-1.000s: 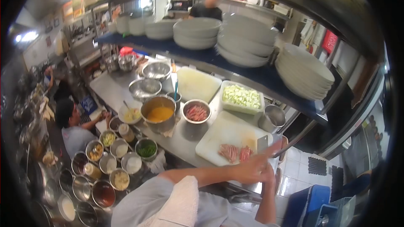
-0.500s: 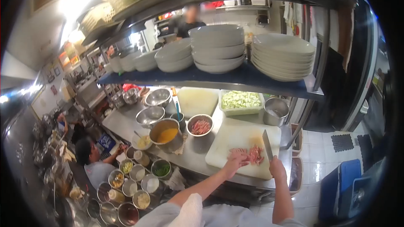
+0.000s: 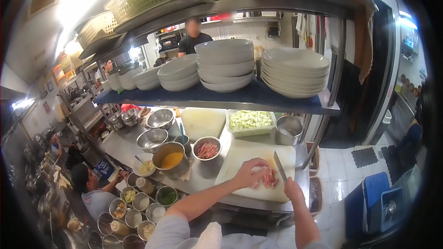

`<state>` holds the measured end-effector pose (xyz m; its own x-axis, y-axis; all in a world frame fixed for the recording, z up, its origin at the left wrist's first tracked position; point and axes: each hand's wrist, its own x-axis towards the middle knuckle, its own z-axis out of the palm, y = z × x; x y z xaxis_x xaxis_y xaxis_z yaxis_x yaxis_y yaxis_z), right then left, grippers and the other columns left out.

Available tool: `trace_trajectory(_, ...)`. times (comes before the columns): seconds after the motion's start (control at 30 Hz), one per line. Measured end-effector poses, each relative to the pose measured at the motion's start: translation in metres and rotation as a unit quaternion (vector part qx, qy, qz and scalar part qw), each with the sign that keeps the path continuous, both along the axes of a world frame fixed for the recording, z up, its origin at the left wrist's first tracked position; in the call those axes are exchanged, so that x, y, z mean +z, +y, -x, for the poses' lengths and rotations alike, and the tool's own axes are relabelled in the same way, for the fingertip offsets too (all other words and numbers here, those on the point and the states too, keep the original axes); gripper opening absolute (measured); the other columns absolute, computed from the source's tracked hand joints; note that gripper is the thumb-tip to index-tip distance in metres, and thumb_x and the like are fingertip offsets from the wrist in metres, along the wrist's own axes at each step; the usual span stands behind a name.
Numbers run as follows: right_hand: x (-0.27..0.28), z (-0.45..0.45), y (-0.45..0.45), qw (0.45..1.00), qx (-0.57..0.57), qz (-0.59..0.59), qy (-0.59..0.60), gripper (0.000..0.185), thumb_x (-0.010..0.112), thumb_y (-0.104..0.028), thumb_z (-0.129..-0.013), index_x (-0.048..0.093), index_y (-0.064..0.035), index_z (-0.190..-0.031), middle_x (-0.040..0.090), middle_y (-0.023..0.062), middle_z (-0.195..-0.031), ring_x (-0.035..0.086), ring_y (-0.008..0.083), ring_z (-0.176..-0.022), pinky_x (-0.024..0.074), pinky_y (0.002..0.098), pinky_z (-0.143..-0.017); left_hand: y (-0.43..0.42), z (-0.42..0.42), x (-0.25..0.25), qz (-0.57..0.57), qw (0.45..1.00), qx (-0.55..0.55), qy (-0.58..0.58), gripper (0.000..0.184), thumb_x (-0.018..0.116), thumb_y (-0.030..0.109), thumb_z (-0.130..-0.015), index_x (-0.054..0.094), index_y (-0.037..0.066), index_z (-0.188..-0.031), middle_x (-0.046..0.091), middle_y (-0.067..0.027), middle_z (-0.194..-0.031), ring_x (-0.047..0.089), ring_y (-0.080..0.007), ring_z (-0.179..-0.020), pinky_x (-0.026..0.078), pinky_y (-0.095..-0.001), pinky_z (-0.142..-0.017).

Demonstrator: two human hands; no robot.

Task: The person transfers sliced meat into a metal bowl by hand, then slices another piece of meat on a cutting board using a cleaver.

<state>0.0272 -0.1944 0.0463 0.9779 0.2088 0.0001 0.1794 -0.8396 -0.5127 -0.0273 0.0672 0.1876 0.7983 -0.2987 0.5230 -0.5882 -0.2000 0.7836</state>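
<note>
My right hand (image 3: 294, 189) is closed round the handle of a knife (image 3: 280, 166), its blade pointing up and away over the right side of a white cutting board (image 3: 240, 153). Strips of pinkish raw meat (image 3: 269, 179) lie in a small pile on the board, left of the blade. Curved along the left of this pile is my left hand (image 3: 250, 174), thumb and fingers apart; its fingertips are at the meat. Left of the board stands a metal bowl (image 3: 207, 157) holding more meat strips.
Behind the board are a tub of chopped green vegetable (image 3: 250, 131) and a metal pot (image 3: 289, 140). A pot of orange liquid (image 3: 182, 169) stands left. Overhead, a shelf (image 3: 217, 99) carries stacked bowls and plates. A co-worker (image 3: 94, 193) is at the lower left.
My left hand has gone from lying over the meat to curving round its left side, and the strips are bunched closer together. The knife stays in my right hand. The whole view has shifted.
</note>
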Motion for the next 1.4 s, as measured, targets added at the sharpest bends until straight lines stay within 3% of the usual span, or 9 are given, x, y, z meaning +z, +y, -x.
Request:
trace_trajectory(0.13,-0.057,-0.022,-0.011,0.995,0.066,-0.02,-0.075,0.019,0.056,-0.014,-0.096,0.05,0.0037,-0.101,0.066,0.0335,-0.085,0.066,0.0512,-0.086,0.0525,0.0587,-0.077,-0.015,0.029,0.1,-0.164,0.812,-0.151,-0.54,0.021,0.066,0.008,-0.088,0.066,0.003,-0.108,0.065,-0.0163,-0.101,0.066,-0.0311,-0.091,0.056,-0.0403,-0.079)
trace_trajectory(0.2,-0.092,-0.035,-0.023,0.992,0.089,-0.03,-0.087,0.02,0.056,-0.014,-0.095,0.05,0.0034,-0.102,0.066,0.0336,-0.085,0.066,0.0513,-0.086,0.0524,0.0588,-0.076,-0.026,0.042,0.134,-0.136,0.813,-0.165,-0.542,0.017,0.067,0.009,-0.087,0.068,0.007,-0.105,0.065,-0.0141,-0.101,0.065,-0.0307,-0.088,0.055,-0.0412,-0.076)
trace_trajectory(0.4,0.01,0.011,0.006,0.999,-0.033,0.02,0.004,0.021,0.058,-0.015,-0.096,0.049,0.0027,-0.103,0.066,0.0337,-0.083,0.066,0.0513,-0.086,0.0527,0.0591,-0.075,0.004,-0.011,0.062,-0.06,0.959,-0.061,-0.27,0.008,0.07,0.014,-0.084,0.066,0.01,-0.08,0.063,-0.0071,-0.076,0.057,-0.0298,-0.067,0.047,-0.0395,-0.061)
trace_trajectory(0.47,0.001,0.01,0.006,0.999,-0.025,0.034,-0.015,0.023,0.056,-0.019,-0.097,0.047,0.0013,-0.104,0.066,0.0344,-0.083,0.066,0.0521,-0.084,0.0531,0.0612,-0.074,0.025,-0.014,0.003,-0.092,0.973,0.097,-0.188,0.014,0.07,0.017,-0.085,0.064,0.008,-0.075,0.06,-0.0098,-0.067,0.056,-0.0299,-0.061,0.046,-0.0397,-0.059)
trace_trajectory(0.57,-0.001,0.003,0.008,0.998,-0.017,0.056,-0.036,0.022,0.055,-0.019,-0.098,0.046,-0.0003,-0.105,0.066,0.0344,-0.083,0.067,0.0517,-0.082,0.0542,0.0607,-0.072,0.049,-0.004,-0.067,-0.052,0.994,0.093,-0.035,0.017,0.067,0.021,-0.086,0.065,0.006,-0.077,0.061,-0.0118,-0.068,0.059,-0.033,-0.065,0.049,-0.0419,-0.061)
trace_trajectory(0.9,-0.018,-0.016,-0.004,0.992,-0.059,0.088,0.071,0.035,0.047,-0.026,-0.099,0.05,-0.0021,-0.124,0.067,0.0324,-0.104,0.064,0.0516,-0.097,0.0503,0.0602,-0.086,0.113,-0.018,-0.111,-0.15,0.981,0.124,0.025,0.015,0.066,0.016,-0.088,0.069,0.002,-0.087,0.07,-0.0155,-0.083,0.067,-0.0297,-0.075,0.053,-0.0374,-0.07)
trace_trajectory(1.0,0.027,0.008,0.002,0.993,-0.097,-0.054,0.032,0.033,0.05,-0.032,-0.099,0.059,-0.0004,-0.097,0.067,0.0301,-0.086,0.069,0.045,-0.079,0.0538,0.0536,-0.068,0.112,-0.016,-0.133,-0.152,0.979,0.126,-0.043,0.01,0.07,0.012,-0.087,0.069,0.004,-0.093,0.068,-0.0146,-0.086,0.067,-0.0307,-0.079,0.053,-0.0383,-0.074)
trace_trajectory(1.07,0.058,0.033,0.02,0.992,-0.102,-0.076,-0.015,0.022,0.05,-0.021,-0.1,0.053,0.0009,-0.101,0.066,0.0292,-0.081,0.067,0.043,-0.065,0.0517,0.052,-0.055,0.106,-0.017,-0.135,-0.146,0.978,0.13,-0.079,0.013,0.07,0.011,-0.087,0.068,0.004,-0.097,0.068,-0.0155,-0.095,0.065,-0.0327,-0.09,0.052,-0.0403,-0.082)
trace_trajectory(1.4,0.05,0.095,0.076,0.984,-0.093,-0.13,0.079,0.018,0.048,-0.014,-0.097,0.047,-0.0001,-0.108,0.063,0.0343,-0.081,0.062,0.0536,-0.077,0.0471,0.0616,-0.071,0.054,-0.053,-0.152,-0.154,0.979,0.135,-0.005,0.023,0.062,0.007,-0.086,0.066,0.001,-0.107,0.063,-0.0207,-0.113,0.058,-0.038,-0.108,0.048,-0.0444,-0.095)
